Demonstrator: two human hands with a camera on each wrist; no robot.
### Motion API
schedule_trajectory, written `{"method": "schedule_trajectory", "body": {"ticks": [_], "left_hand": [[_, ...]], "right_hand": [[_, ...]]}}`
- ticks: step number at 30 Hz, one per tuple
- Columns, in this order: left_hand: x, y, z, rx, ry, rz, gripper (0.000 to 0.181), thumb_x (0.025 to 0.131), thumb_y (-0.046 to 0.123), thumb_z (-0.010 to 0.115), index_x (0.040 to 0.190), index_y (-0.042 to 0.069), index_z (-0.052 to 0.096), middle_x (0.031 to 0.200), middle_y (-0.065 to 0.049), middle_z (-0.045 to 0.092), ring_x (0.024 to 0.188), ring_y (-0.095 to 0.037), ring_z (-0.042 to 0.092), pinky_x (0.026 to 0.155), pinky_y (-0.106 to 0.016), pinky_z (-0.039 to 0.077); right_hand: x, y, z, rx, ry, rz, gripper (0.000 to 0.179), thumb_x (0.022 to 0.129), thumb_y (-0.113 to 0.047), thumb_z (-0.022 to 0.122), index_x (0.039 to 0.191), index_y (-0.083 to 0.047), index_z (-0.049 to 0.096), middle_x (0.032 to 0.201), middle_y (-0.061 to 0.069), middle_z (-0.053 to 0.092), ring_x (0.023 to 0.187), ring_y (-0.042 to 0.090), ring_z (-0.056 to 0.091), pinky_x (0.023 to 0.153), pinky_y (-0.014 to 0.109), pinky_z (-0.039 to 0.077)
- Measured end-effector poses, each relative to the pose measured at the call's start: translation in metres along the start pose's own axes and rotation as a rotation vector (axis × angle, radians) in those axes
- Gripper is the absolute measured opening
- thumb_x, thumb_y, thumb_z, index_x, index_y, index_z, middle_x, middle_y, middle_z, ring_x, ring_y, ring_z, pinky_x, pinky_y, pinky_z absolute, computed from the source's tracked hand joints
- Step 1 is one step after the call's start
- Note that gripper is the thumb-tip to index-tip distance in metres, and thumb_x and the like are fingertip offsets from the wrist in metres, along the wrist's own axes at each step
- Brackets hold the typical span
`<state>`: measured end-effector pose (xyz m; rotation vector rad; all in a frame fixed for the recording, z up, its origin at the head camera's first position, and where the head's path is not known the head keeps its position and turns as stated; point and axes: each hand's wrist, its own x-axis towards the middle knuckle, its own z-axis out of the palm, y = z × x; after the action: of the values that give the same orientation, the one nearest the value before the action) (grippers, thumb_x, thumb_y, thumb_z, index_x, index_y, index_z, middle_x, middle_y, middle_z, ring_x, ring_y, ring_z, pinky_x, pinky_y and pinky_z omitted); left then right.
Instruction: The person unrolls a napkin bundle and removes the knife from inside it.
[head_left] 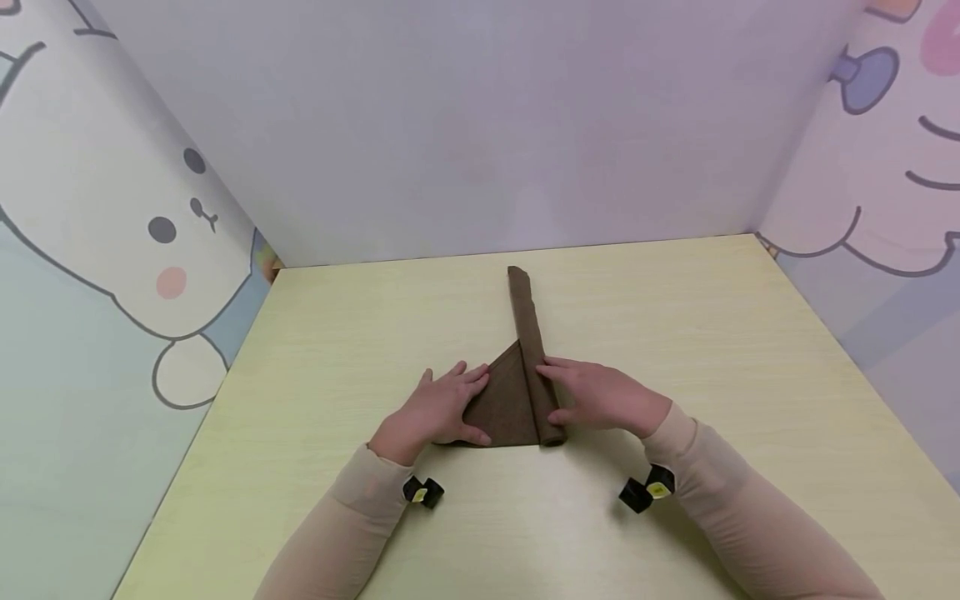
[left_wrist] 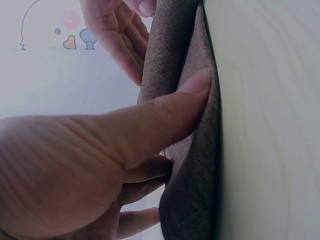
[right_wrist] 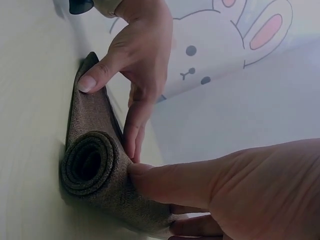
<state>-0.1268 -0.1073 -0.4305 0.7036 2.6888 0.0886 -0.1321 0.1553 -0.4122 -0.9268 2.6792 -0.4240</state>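
Observation:
A brown cloth [head_left: 501,400] lies on the table, part of it wound into a long roll [head_left: 534,358] and the rest a flat triangular flap. My left hand [head_left: 438,408] rests on the flap's left side, fingers spread, thumb near the front edge. From the right, my right hand [head_left: 603,396] touches the roll with fairly straight fingers and thumb. In the right wrist view the spiral end of the roll [right_wrist: 89,162] faces the camera, and the right thumb [right_wrist: 170,182] presses its side. The left wrist view shows the left thumb [left_wrist: 165,112] lying on the flap.
The pale wooden table [head_left: 360,333] extends around the cloth. A plain pale wall [head_left: 480,125] stands behind it, with cartoon-printed panels [head_left: 112,183] at the sides. Each wrist carries a small black camera [head_left: 423,492].

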Motion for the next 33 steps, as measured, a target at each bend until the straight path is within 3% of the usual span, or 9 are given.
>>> {"method": "schedule_trajectory", "body": {"ticks": [12,17,21,25,33], "left_hand": [[-0.001,-0.001,0.000,0.002,0.000,0.008,0.098,0.075,0.061,0.072,0.152,0.015,0.031,0.159,0.005,0.021,0.145,-0.026,0.018,0.105,-0.065,0.021],[-0.001,0.002,0.000,0.039,-0.005,0.018,0.096,0.081,0.063,0.065,0.152,0.010,0.030,0.159,0.000,0.020,0.145,-0.026,0.016,0.106,-0.066,0.019],[-0.001,0.007,0.001,0.084,0.037,0.038,0.092,0.085,0.065,0.057,0.152,0.007,0.029,0.159,-0.004,0.020,0.145,-0.026,0.017,0.107,-0.063,0.021],[0.000,0.012,0.004,0.100,0.077,0.067,0.091,0.087,0.065,0.054,0.152,0.007,0.028,0.159,-0.005,0.021,0.145,-0.024,0.018,0.108,-0.059,0.022],[0.004,0.023,0.013,0.100,0.084,0.092,0.092,0.088,0.067,0.051,0.153,0.007,0.025,0.159,-0.008,0.019,0.146,-0.025,0.016,0.109,-0.057,0.023]], "right_hand": [[0.000,0.003,0.000,-0.002,-0.009,0.016,0.072,0.085,-0.032,0.074,0.143,-0.002,0.044,0.147,0.018,0.040,0.129,0.035,0.045,0.101,0.048,0.040],[0.001,0.003,0.000,-0.018,0.012,-0.009,0.073,0.084,-0.033,0.075,0.143,-0.002,0.045,0.147,0.018,0.041,0.128,0.034,0.047,0.101,0.046,0.040],[0.000,0.004,-0.001,-0.049,0.036,-0.031,0.072,0.085,-0.033,0.074,0.142,-0.001,0.045,0.146,0.020,0.041,0.129,0.035,0.046,0.102,0.047,0.040],[0.000,0.006,-0.002,-0.051,0.107,-0.052,0.067,0.086,-0.033,0.072,0.139,0.001,0.048,0.144,0.022,0.043,0.129,0.036,0.046,0.102,0.048,0.039],[0.015,0.008,0.013,-0.029,0.269,-0.115,0.068,0.086,-0.038,0.072,0.136,0.002,0.051,0.144,0.022,0.042,0.130,0.035,0.044,0.103,0.047,0.039]]}}
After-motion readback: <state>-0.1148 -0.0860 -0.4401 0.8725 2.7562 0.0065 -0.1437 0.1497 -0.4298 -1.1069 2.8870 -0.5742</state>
